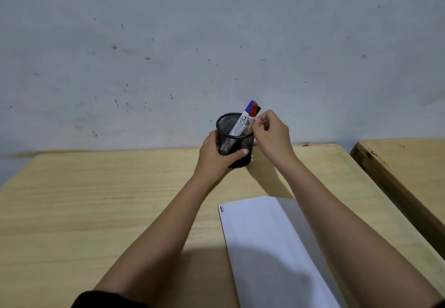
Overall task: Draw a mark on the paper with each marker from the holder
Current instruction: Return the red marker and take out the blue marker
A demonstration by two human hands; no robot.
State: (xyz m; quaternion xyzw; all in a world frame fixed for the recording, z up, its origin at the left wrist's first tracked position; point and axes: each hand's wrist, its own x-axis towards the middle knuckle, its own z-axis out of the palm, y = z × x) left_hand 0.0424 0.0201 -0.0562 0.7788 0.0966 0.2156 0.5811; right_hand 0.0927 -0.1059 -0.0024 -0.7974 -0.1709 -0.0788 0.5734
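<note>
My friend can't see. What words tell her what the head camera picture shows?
A person's left hand grips a black mesh holder on a wooden table while the right hand pinches the markers standing in it. A white paper with small marks at its corner lies nearer.

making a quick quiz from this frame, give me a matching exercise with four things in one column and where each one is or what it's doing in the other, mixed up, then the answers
Things:
1. left hand
2. right hand
3. markers
4. paper

Places or states:
A. lying flat on the wooden table, small marks in its top left corner
B. wrapped around the side of the black mesh holder
C. standing tilted inside the holder, caps up
D. fingers at the markers by the holder's rim

Pairs: 1-B, 2-D, 3-C, 4-A
</note>
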